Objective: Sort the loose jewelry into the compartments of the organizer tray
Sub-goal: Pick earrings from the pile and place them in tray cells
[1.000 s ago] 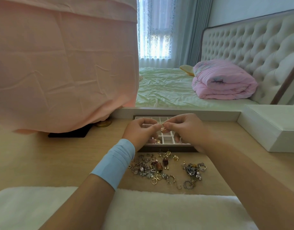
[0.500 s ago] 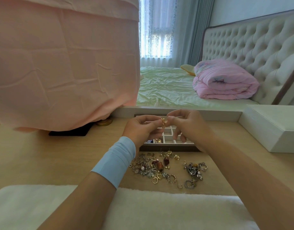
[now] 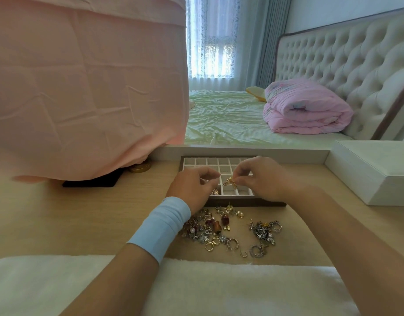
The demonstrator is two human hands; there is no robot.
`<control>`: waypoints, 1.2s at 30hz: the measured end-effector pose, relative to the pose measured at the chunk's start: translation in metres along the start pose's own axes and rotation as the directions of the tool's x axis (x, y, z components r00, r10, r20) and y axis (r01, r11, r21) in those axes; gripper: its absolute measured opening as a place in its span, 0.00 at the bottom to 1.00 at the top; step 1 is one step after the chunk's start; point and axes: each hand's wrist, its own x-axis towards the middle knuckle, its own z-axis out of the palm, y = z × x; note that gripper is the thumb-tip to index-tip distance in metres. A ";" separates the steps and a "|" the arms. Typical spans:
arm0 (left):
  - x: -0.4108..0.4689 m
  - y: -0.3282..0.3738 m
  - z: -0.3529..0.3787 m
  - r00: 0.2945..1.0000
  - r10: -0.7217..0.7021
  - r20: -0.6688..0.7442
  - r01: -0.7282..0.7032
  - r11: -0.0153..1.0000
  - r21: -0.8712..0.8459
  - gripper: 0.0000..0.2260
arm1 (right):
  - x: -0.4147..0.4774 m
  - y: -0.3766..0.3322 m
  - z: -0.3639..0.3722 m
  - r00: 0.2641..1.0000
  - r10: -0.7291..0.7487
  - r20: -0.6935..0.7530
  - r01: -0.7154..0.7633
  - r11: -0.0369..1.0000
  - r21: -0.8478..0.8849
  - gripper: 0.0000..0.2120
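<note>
Your right hand (image 3: 262,181) pinches a gold piece (image 3: 229,181) above the organizer tray (image 3: 246,203). Your left hand (image 3: 191,187) is curled just beside it; contact cannot be told. The loose jewelry (image 3: 219,226) lies near the tray's front edge.

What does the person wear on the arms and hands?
The left wrist carries a wide pale blue band with faint creases. The left hand and right hand are bare: no gloves, sleeves or rings show.
</note>
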 end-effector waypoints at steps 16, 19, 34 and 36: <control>-0.001 -0.008 0.005 0.955 0.231 0.189 -0.288 0.875 0.388 0.12 | 0.002 -0.014 0.012 0.991 0.015 0.134 0.059 0.845 -0.531 0.08; -0.001 -0.005 0.004 0.949 0.228 0.219 -0.305 0.846 0.437 0.13 | 0.003 -0.015 0.012 0.995 0.012 0.104 0.040 0.873 -0.486 0.06; -0.003 -0.004 0.000 0.944 0.196 0.264 -0.286 0.885 0.366 0.14 | -0.001 -0.007 0.010 0.999 0.006 0.039 0.006 0.958 -0.288 0.05; -0.002 -0.001 -0.005 0.945 0.186 0.269 -0.277 0.893 0.355 0.13 | -0.003 -0.009 0.005 0.999 -0.029 0.019 0.033 0.961 -0.273 0.04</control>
